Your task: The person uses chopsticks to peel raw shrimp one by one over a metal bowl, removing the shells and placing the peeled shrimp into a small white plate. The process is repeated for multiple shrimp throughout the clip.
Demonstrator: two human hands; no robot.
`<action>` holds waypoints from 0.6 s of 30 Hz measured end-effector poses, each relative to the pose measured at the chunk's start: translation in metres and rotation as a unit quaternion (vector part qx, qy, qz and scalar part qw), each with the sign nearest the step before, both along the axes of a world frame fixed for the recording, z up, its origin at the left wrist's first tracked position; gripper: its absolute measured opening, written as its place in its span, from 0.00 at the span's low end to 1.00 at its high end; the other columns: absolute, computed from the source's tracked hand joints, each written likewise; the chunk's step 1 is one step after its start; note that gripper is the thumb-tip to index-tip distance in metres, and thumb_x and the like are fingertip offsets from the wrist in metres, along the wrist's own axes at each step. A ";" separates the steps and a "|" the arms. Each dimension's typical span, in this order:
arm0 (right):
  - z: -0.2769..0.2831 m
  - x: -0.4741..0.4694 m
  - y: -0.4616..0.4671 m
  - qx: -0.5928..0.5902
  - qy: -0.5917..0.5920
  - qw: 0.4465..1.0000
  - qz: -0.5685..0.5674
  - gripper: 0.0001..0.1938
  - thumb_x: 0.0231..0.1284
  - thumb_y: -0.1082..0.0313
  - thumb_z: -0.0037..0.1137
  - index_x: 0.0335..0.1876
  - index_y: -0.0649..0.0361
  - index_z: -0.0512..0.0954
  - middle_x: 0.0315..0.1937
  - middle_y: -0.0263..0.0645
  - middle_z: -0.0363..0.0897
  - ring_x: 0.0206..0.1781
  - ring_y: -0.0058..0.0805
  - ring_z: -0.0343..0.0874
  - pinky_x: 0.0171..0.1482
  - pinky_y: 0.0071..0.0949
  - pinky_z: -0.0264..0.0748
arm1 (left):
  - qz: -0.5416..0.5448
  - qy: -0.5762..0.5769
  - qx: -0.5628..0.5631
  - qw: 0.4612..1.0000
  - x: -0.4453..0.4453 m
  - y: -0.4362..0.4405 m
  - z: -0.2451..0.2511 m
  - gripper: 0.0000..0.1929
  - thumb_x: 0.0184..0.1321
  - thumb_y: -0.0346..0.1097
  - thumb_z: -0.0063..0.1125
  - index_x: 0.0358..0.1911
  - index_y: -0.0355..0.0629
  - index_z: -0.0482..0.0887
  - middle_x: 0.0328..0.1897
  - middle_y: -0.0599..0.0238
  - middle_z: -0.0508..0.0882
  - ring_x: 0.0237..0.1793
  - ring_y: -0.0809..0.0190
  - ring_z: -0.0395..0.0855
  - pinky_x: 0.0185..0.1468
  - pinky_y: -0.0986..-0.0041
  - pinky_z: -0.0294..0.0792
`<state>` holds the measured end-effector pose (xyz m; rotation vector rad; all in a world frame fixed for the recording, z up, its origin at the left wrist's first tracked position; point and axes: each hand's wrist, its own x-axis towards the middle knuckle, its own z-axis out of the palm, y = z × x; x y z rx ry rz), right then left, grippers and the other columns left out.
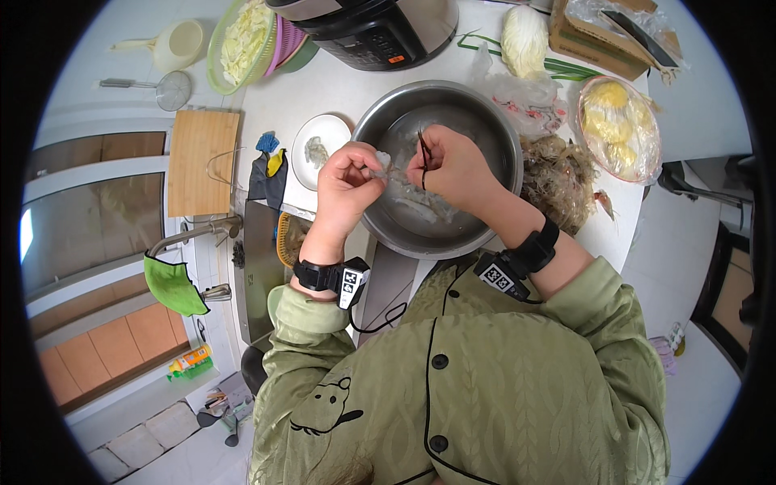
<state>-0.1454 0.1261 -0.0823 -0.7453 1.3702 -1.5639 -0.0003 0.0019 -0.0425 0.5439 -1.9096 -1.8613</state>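
Observation:
My left hand [348,185] pinches a pale shrimp [383,162] between thumb and fingertips, over the left side of a wide steel basin [509,212]. Facing it, my right hand [451,167] holds a slim dark tool [423,159], perhaps scissors or tweezers; its working end is partly hidden. The right fingertips are close to the shrimp. Shallow water and several peeled-looking shrimp [418,209] lie in the basin. Left of it, a white plate [301,173] bears a few greyish shrimp [316,151]. A heap of shrimp heads and shells [558,179] rests against the basin's right side.
A black electric cooker [370,36] stands behind the basin. At the back left is a green colander [213,57] of cut cabbage. A napa cabbage [524,39], a cardboard box [597,51] and a film-wrapped plate of yellow food [618,130] are to the right. A faucet [227,226] stands left.

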 end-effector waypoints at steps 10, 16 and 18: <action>-0.001 0.002 0.001 -0.006 -0.021 1.000 -0.012 0.11 0.47 0.78 0.62 0.31 0.62 0.69 0.27 0.34 0.78 0.31 0.17 0.77 0.37 0.20 0.74 | 0.014 0.005 0.020 1.000 0.001 -0.006 -0.004 0.19 0.42 0.08 0.53 0.34 0.43 0.73 0.43 0.68 0.74 0.42 0.68 0.77 0.46 0.78 0.71; 0.004 0.005 0.000 0.023 0.041 0.999 -0.002 0.12 0.49 0.80 0.61 0.33 0.62 0.67 0.30 0.34 0.78 0.34 0.17 0.77 0.38 0.19 0.75 | 0.028 0.003 0.017 0.999 -0.001 -0.001 -0.003 0.17 0.45 0.09 0.53 0.34 0.42 0.74 0.39 0.72 0.74 0.39 0.75 0.75 0.39 0.84 0.68; 0.004 0.005 0.000 0.018 0.044 0.999 -0.003 0.12 0.50 0.80 0.61 0.33 0.62 0.67 0.30 0.34 0.78 0.34 0.16 0.77 0.38 0.18 0.74 | 0.026 -0.006 0.040 0.999 0.000 -0.001 -0.002 0.18 0.46 0.10 0.53 0.36 0.42 0.73 0.40 0.71 0.75 0.39 0.75 0.76 0.40 0.84 0.69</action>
